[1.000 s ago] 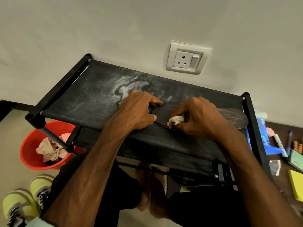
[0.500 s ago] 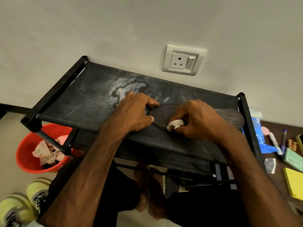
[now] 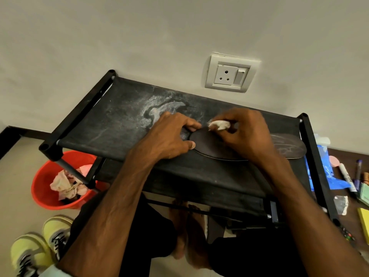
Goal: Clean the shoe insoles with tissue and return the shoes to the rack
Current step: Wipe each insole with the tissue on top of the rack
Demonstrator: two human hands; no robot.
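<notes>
The dark insole (image 3: 215,149) lies flat along the dusty black top shelf of the rack (image 3: 111,120), centre-right of the frame, with pale scuffs on its right end. My left hand (image 3: 169,136) pinches its rounded left end between thumb and forefinger. My right hand (image 3: 247,134) clamps a crumpled white tissue (image 3: 218,124) at the insole's far edge and hides its middle. At lower left are a red bucket (image 3: 42,182) of crumpled paper (image 3: 65,186) and yellow shoes (image 3: 40,246). Markers (image 3: 346,179) and a blue packet (image 3: 327,172) lie at the right.
</notes>
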